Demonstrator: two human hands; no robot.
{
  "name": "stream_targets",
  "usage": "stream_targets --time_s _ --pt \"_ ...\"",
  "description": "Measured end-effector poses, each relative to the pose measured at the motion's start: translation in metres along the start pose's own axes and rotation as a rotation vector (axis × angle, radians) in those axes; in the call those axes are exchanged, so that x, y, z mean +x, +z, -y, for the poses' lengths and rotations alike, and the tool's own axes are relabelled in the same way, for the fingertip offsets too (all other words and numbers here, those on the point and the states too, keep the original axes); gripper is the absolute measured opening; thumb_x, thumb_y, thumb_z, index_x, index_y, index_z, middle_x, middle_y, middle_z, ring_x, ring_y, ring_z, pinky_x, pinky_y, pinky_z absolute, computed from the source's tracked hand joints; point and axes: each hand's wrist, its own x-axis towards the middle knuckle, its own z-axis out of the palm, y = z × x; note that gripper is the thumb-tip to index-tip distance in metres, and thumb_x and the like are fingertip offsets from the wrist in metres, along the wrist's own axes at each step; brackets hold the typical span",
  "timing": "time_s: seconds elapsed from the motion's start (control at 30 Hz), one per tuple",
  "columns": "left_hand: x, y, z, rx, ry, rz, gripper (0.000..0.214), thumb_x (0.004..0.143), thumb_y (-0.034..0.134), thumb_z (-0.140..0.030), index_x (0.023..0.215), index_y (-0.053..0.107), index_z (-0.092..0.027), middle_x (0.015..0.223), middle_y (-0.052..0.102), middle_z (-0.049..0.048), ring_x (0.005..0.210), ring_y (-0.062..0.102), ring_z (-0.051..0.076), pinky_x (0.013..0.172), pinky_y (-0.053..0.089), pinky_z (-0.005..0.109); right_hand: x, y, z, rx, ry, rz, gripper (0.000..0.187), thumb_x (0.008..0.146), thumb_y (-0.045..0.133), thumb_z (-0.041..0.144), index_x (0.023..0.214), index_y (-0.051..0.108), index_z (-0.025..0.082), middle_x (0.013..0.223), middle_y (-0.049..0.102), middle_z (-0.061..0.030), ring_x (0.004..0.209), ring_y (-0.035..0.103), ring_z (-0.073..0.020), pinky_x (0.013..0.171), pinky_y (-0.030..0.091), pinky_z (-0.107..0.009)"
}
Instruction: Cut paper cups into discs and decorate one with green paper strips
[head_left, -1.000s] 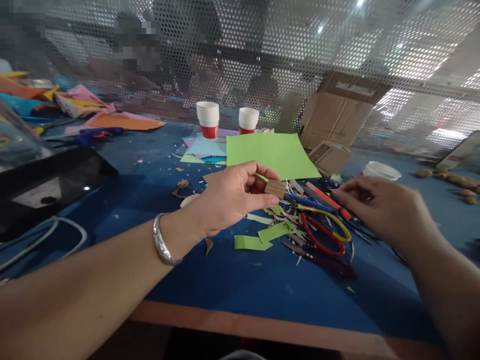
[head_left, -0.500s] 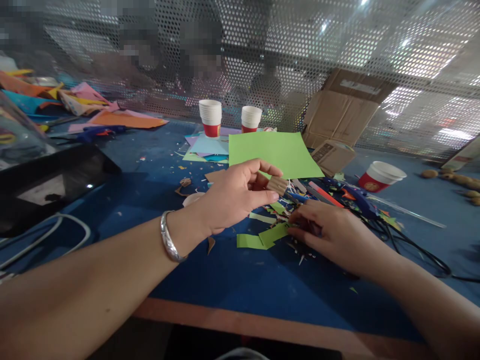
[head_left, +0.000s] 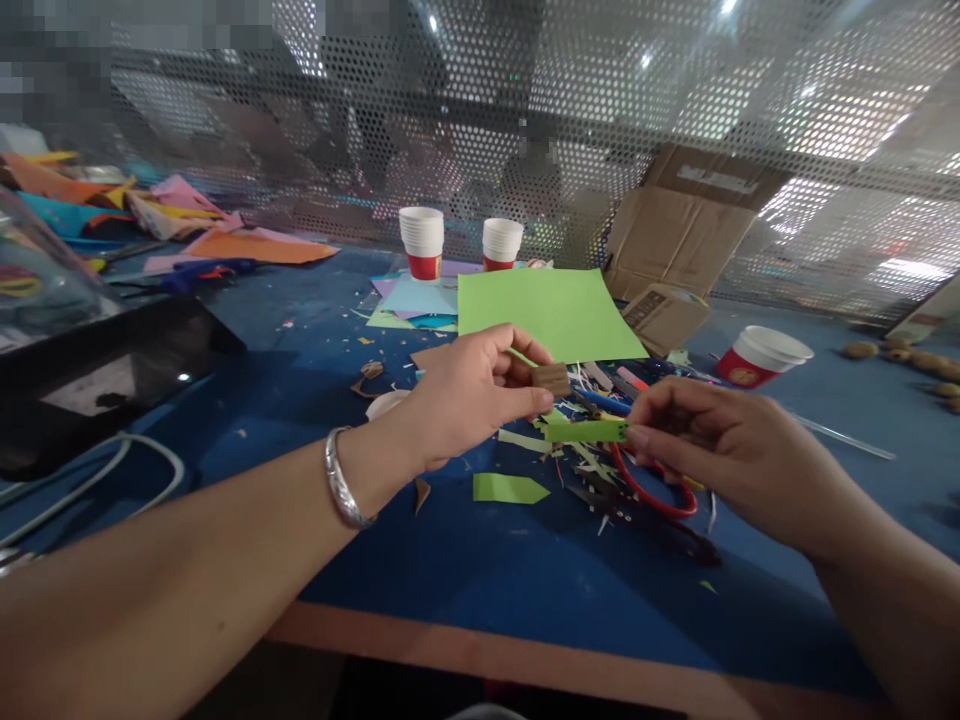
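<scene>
My left hand (head_left: 480,395) pinches a small brown corrugated cardboard piece (head_left: 552,379) between thumb and fingers, above the table. On the right, my right hand (head_left: 712,450) is closed on one end of a green paper strip (head_left: 583,431), which points left beneath the cardboard. A second green paper piece (head_left: 510,488) with a pointed end lies flat on the blue table. Under my right hand are red-handled scissors (head_left: 660,502) among paper scraps (head_left: 592,462). A large green sheet (head_left: 547,312) lies behind my hands.
Two stacks of paper cups (head_left: 421,243) stand at the back. Another paper cup (head_left: 761,355) is tilted at the right, near a folded cardboard box (head_left: 679,225). A black panel (head_left: 112,380), a white cable (head_left: 176,462) and coloured paper (head_left: 255,246) lie left. A perforated metal screen (head_left: 337,130) rises behind.
My right hand has picked up a green strip from the table and moved right with it, uncovering the red scissor handle. My left hand still holds the cardboard, turned slightly.
</scene>
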Motion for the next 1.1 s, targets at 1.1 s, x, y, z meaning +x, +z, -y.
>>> stream_targets --time_s 1.1 --pt "-0.011 0.008 -0.006 0.153 -0.040 0.149 0.024 0.084 0.075 -0.023 0.100 0.058 -0.019 0.079 0.065 -0.0018 0.078 0.065 0.013 0.070 0.053 0.027 0.002 0.000 -0.001 -0.017 -0.070 -0.225 0.016 0.087 0.072 0.037 0.082 0.068 0.022 0.061 0.065 0.0037 0.049 0.055 -0.0088 0.044 0.041 -0.021"
